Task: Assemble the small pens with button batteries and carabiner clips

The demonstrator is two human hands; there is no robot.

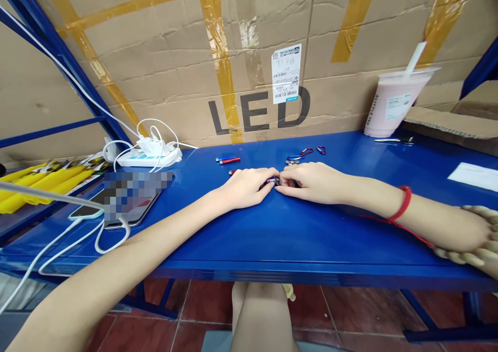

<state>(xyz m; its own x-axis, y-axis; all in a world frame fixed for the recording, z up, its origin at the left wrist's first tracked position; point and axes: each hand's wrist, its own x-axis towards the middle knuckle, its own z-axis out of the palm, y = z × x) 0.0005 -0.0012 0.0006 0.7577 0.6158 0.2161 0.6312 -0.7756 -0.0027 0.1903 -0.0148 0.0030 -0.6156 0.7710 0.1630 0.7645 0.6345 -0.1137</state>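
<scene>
Pinching left hand (pixel 249 187) inside table edge (pixel 272 271)

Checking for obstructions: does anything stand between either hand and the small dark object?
Nothing visible does: the left hand holds the small dark object, and the right hand is at its end. The red tube lies aside, farther back.

The blue tabletop (pixel 218 238) is smooth and glossy, like painted metal. The box (pixel 155 71) behind is matt, wrinkly cardboard with shiny plastic-looking tape (pixel 220 45) and a smooth paper label (pixel 287 73). Drink cup (pixel 383 91): thin, see-through plastic. Power strip (pixel 134 158): plain white plastic. Red bracelet (pixel 402 206) looks like rough braided cord. The small dark piece (pixel 277 181) being held seems shiny, material too tiny to tell.
</scene>
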